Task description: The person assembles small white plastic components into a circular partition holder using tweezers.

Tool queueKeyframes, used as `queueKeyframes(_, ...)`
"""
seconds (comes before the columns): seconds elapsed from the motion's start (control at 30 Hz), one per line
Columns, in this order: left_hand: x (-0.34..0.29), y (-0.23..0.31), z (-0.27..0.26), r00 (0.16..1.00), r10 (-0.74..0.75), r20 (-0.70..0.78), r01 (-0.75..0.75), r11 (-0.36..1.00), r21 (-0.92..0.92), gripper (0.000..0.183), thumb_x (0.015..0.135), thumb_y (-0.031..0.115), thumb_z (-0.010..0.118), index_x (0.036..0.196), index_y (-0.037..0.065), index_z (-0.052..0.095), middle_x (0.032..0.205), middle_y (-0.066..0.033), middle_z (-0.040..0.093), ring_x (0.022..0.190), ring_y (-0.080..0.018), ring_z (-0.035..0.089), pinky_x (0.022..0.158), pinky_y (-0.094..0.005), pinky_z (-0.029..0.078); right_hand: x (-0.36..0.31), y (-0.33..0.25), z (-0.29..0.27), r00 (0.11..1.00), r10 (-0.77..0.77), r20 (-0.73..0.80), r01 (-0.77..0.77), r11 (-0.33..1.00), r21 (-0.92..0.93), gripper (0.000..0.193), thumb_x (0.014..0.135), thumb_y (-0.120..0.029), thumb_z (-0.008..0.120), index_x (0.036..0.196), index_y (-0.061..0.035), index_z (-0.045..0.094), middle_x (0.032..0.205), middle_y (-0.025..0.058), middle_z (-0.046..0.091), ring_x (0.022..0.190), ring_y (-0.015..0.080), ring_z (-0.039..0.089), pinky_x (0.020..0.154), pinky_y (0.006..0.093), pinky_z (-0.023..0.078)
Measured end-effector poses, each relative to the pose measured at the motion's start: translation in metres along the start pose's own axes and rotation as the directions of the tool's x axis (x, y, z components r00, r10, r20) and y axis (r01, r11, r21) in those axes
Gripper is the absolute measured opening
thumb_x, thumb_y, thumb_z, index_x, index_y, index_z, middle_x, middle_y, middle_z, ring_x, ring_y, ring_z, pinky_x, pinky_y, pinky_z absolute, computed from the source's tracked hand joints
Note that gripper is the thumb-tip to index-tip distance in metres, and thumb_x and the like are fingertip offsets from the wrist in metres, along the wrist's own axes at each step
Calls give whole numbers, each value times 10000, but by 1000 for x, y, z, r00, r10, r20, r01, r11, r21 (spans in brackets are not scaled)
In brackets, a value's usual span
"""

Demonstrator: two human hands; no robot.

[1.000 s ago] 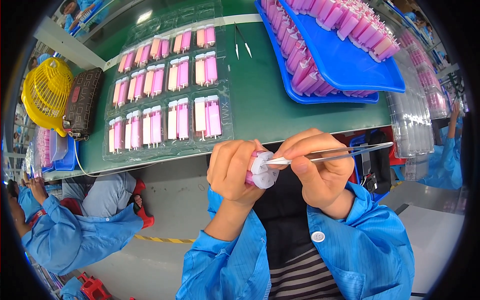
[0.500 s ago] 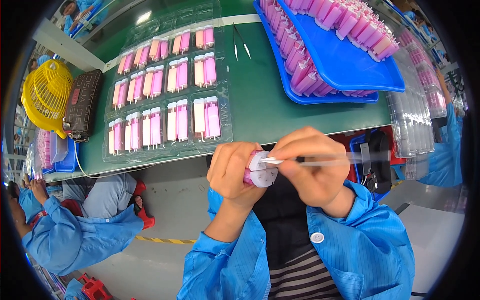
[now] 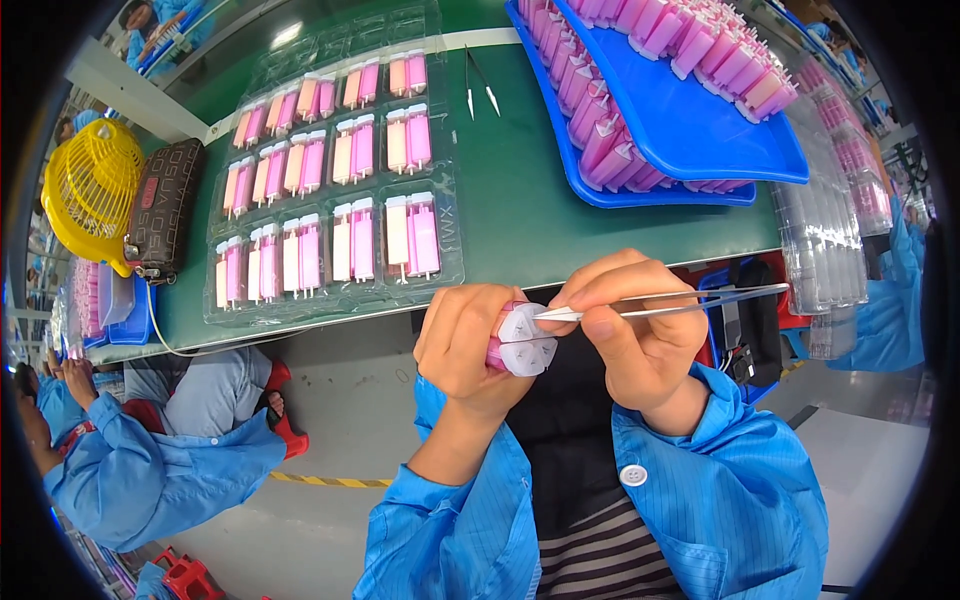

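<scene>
The green table (image 3: 520,190) bears a clear tray of pink parts (image 3: 330,190), blue trays (image 3: 690,130) and spare tweezers (image 3: 480,85)

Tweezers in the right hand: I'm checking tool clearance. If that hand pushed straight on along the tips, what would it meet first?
The white end of the pink part in the left hand; the tweezers in the right hand seem to touch it.

Best open lane on the green desk (image 3: 520,210) is the bare strip running from 12 down to the near edge, between the clear tray of pink pieces (image 3: 335,215) at 10 and the blue trays (image 3: 690,120) at 1. Spare tweezers (image 3: 480,85) lie at 12 in that strip. At 3, stacked clear trays (image 3: 820,240) block the edge. A yellow fan (image 3: 90,190) and dark pouch (image 3: 165,210) crowd 9.
</scene>
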State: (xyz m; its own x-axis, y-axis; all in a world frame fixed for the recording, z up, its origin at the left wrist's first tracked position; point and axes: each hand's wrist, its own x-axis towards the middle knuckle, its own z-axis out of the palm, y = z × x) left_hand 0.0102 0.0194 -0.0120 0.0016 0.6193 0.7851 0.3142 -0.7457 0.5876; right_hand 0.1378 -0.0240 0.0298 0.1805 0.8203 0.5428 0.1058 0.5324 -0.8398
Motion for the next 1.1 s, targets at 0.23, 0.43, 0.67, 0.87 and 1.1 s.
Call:
queueKeyframes(0.23, 0, 1, -1, 1000, 3, -7, -3, 1000, 10, 208, 674, -33, 786, 818, -9, 636, 714, -94, 629, 611, -220, 597, 554, -295, 468, -2, -3, 4, 997, 31, -76, -29, 999, 18, 91, 840, -5, 716, 900, 43, 667, 827, 148, 679, 700, 183, 650, 584, 258, 495)
queueKeyframes(0.43, -2, 1, 0, 1000, 24, -9, -24, 1000, 10, 203, 675, -31, 782, 816, -7, 638, 715, -93, 629, 612, -226, 597, 551, -302, 466, -2, -4, 2, 998, 21, -53, -22, 1000, -18, 94, 833, -7, 721, 892, 40, 665, 820, 150, 675, 689, 185, 650, 571, 262, 494)
queueKeyframes(0.67, -1, 3, -2, 999, -24, 44, 23, 999, 28, 188, 669, 6, 775, 800, 1, 640, 709, -94, 621, 603, -230, 595, 554, -298, 460, 15, -10, -5, 986, -85, 144, 115, 970, -216, 93, 827, 1, 714, 906, 20, 668, 817, 137, 672, 687, 177, 647, 567, 268, 488)
queueKeyframes(0.87, 2, 3, -6, 978, -127, 165, 153, 976, -153, 234, 626, -17, 784, 804, 3, 633, 716, -87, 624, 609, -195, 597, 571, -278, 460, 16, -9, -13, 996, 76, 55, -79, 996, 51, 74, 871, -13, 671, 918, 43, 664, 834, 122, 662, 719, 168, 635, 609, 267, 482)
queueKeyframes(1.1, 2, 2, -8, 974, -131, 186, 161, 974, -157, 259, 624, -20, 795, 821, 7, 628, 723, -85, 624, 609, -184, 597, 576, -266, 459, 17, -16, -22, 981, 89, 174, -77, 994, -72, 84, 885, -7, 623, 924, 64, 645, 835, 154, 652, 755, 222, 674, 663, 303, 528)
